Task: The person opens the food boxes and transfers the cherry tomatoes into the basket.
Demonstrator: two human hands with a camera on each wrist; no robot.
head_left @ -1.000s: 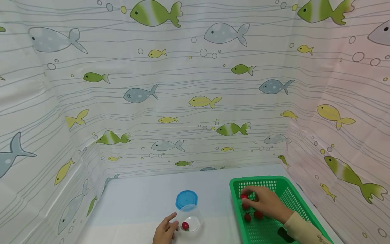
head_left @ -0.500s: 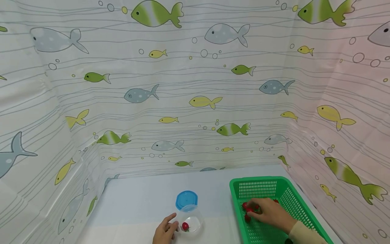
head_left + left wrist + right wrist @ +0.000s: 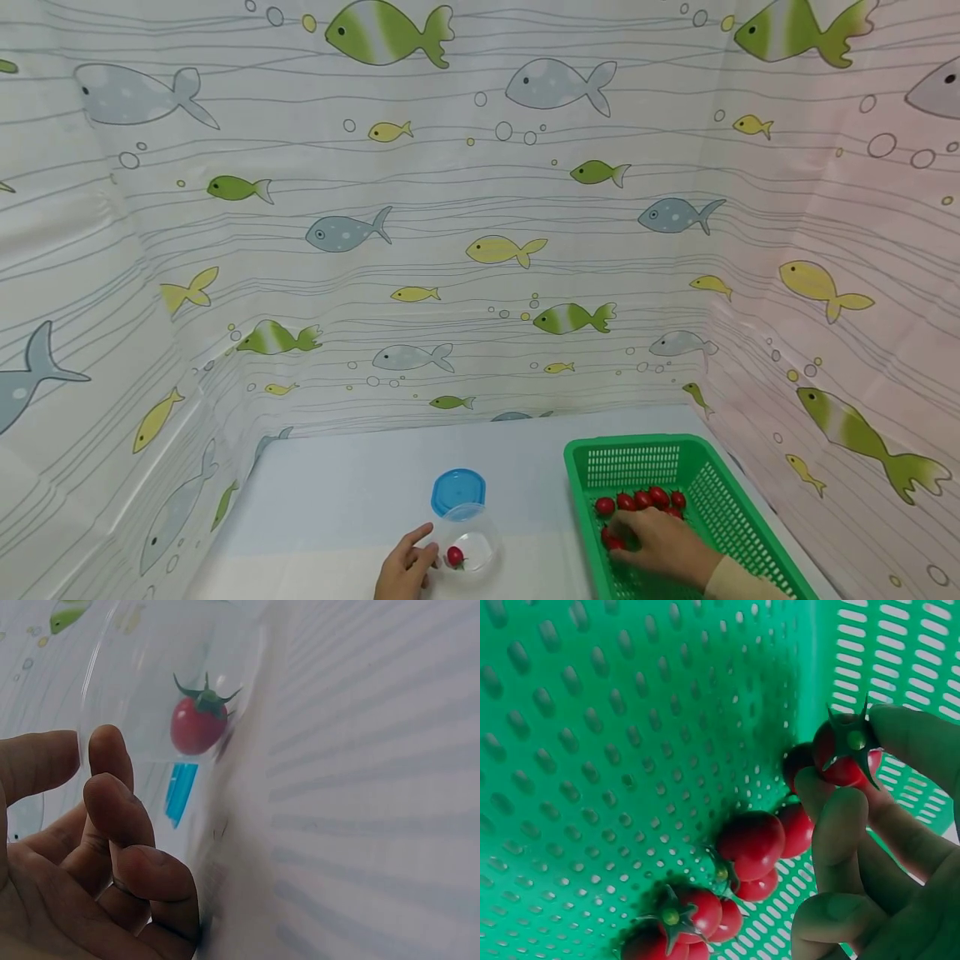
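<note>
My right hand (image 3: 663, 542) reaches into the green basket (image 3: 581, 492). In the right wrist view its fingertips pinch a cherry tomato (image 3: 829, 746) with a green calyx. More cherry tomatoes (image 3: 751, 844) lie along the basket wall, below and left of these fingers. At the middle front, the left hand (image 3: 408, 567) is at the left side of a clear plastic container (image 3: 483, 550). Its thumb and a finger straddle the rim in the left wrist view, the other fingers curled. Inside the container lies one cherry tomato (image 3: 199, 724), calyx attached.
A blue lid (image 3: 459, 492) lies flat on the white table (image 3: 337, 492), just behind the clear container. Slotted walls of the basket rise around the right hand. A fish-patterned curtain (image 3: 420, 275) surrounds the table at the back and both sides.
The right hand has moved toward the near part of the basket, uncovering a row of cherry tomatoes behind it. The left hand and the clear container have stayed in place.
</note>
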